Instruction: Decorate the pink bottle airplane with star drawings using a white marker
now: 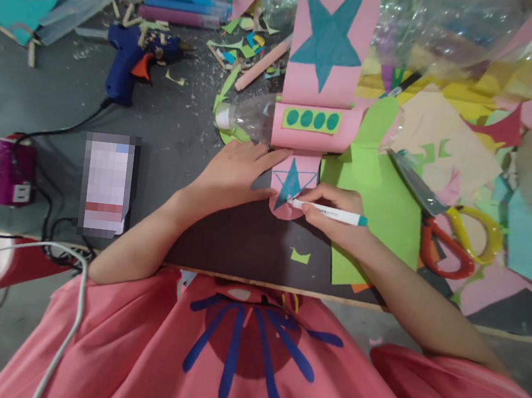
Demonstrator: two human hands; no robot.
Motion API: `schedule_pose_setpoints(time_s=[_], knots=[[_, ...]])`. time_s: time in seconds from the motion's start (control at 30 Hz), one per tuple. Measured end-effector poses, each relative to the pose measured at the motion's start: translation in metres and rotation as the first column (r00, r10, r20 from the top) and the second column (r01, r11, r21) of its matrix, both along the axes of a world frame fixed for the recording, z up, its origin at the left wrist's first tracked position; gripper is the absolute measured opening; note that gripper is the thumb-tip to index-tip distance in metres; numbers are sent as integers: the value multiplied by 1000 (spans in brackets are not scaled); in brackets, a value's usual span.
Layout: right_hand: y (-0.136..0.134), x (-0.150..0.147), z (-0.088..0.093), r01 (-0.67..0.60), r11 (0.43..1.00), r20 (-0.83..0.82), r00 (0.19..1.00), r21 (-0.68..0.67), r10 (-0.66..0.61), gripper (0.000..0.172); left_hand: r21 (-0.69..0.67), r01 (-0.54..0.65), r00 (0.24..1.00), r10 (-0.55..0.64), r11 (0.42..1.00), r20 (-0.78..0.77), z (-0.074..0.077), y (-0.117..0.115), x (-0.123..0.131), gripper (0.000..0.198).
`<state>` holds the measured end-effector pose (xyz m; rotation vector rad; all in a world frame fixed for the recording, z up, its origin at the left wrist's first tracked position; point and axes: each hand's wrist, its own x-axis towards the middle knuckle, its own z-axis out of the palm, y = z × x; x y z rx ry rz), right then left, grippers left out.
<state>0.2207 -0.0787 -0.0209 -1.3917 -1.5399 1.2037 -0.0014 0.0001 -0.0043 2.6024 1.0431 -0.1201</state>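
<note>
Colouring looks in hand: right hand [345,201] pinches the marker [333,213] at the small star [291,177] on the pink flap [279,190], just on the wearer's side of the bottle [254,117], left hand [238,172] spread alongside (arms unfilled), so next stroke probably needs steady paper.

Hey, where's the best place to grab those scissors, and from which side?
Take the scissors by the red loop and yellow loop, probably coming from the right: both loops lie at the near right end, while the blades point away and leftward.
</note>
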Motion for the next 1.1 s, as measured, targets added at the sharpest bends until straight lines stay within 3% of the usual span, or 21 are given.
schedule_pose_setpoints(time_s=[0.2,0.57,0.8,1.1], knots=[[2,-3,3,93,995,-61,994,21,-92,11,-54,-17,1000,16,998,-22,4,1,3,64],[2,-1,2,6,1000,0,1000,2,-6,7,-56,-20,1000,19,998,-1,4,2,2,63],[1,-3,3,116,993,-28,993,8,-116,12,-53,-22,1000,23,998,14,3,1,1,63],[2,-1,3,60,998,4,998,6,-60,8,-38,-21,999,23,999,31,0,2,0,62]])
